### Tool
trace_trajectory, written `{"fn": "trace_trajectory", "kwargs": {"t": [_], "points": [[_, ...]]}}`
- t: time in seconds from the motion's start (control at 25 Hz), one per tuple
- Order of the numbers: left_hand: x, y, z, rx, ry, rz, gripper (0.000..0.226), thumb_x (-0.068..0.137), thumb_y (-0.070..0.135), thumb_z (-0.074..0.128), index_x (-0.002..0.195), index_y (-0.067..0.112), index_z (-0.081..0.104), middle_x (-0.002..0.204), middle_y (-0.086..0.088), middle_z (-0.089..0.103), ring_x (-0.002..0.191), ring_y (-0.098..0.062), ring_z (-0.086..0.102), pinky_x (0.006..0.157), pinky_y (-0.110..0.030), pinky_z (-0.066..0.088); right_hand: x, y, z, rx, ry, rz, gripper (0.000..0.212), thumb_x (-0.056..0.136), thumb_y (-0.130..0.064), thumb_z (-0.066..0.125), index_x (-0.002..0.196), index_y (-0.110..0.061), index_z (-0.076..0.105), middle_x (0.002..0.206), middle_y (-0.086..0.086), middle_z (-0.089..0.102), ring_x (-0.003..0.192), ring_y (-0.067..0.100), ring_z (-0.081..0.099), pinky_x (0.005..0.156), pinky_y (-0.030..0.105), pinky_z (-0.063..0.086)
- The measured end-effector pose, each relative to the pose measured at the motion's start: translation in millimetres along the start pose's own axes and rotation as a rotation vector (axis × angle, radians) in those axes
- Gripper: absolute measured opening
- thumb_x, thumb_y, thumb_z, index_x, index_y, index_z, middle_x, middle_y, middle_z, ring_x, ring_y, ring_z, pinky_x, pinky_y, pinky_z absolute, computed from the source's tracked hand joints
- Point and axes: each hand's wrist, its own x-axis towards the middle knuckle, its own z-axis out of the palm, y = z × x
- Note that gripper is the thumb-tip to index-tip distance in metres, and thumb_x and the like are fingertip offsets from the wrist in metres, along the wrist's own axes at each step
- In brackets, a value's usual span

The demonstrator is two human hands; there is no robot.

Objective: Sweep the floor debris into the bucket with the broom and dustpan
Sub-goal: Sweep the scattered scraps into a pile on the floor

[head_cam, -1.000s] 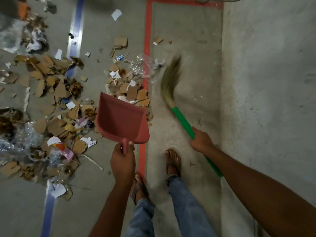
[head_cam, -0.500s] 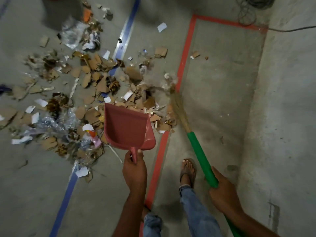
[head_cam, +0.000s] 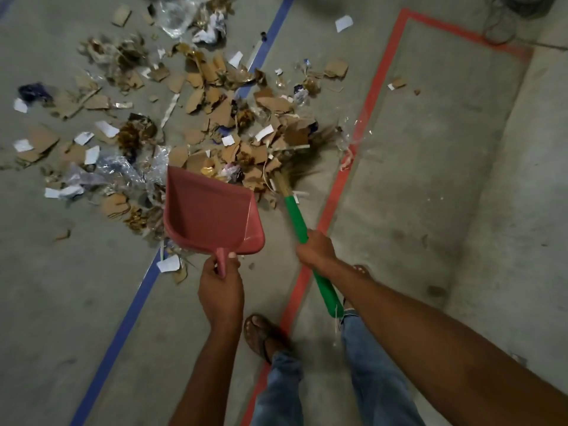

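My left hand grips the short handle of a red dustpan, whose open mouth lies against a spread of floor debris: torn cardboard, white paper scraps and crumpled clear plastic. My right hand grips the green handle of a grass broom. Its bristles lie blurred in the debris just right of the pan's mouth. The pan looks empty. No bucket is in view.
A blue tape line and a red tape outline cross the grey concrete floor. A raised concrete step runs along the right. Cables lie at the top right. My sandalled feet stand on either side of the red line.
The broom has swept left from the bare floor into the debris, pushing scraps toward the pan's mouth. My right hand has slid up the handle. The view has shifted right.
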Motion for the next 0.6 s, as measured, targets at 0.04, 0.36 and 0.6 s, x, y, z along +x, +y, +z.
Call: {"fn": "trace_trajectory", "kwargs": {"t": [0.04,0.36,0.6], "points": [[8.3,0.0,-10.7,-0.007,0.009,0.002,0.042,0.083,0.069,0.051,0.092,0.030,0.064,0.084,0.005,0.072,0.079,-0.026,0.070,0.079,-0.054,0.058,9.1,-18.7,2.7,-0.007,0.011,-0.045,0.050,0.067,-0.027,0.051,0.113,-0.014,0.065,0.107,0.014,0.071,0.098,0.035,0.069,0.079,0.037,0.059],[42.9,36.7,-51.2,-0.051,-0.026,-0.001,0.035,0.081,0.065,0.052,0.092,0.034,0.062,0.089,0.005,0.073,0.087,-0.029,0.070,0.084,-0.055,0.058,-65.0,-65.4,-45.5,0.138,0.164,-0.229,0.031,0.078,-0.002,0.061,0.105,-0.017,0.063,0.082,0.002,0.063,0.081,0.035,0.069,0.069,0.046,0.059],[24.0,50.3,-34.9,-0.075,-0.056,-0.017,0.049,0.080,0.070,0.051,0.105,0.031,0.066,0.093,0.007,0.074,0.087,-0.027,0.071,0.084,-0.055,0.059,-103.7,64.6,-108.2,0.026,0.347,-0.086,0.072,0.073,0.007,0.069,0.138,-0.021,0.061,0.111,0.006,0.071,0.098,0.028,0.067,0.081,0.033,0.053]]}}
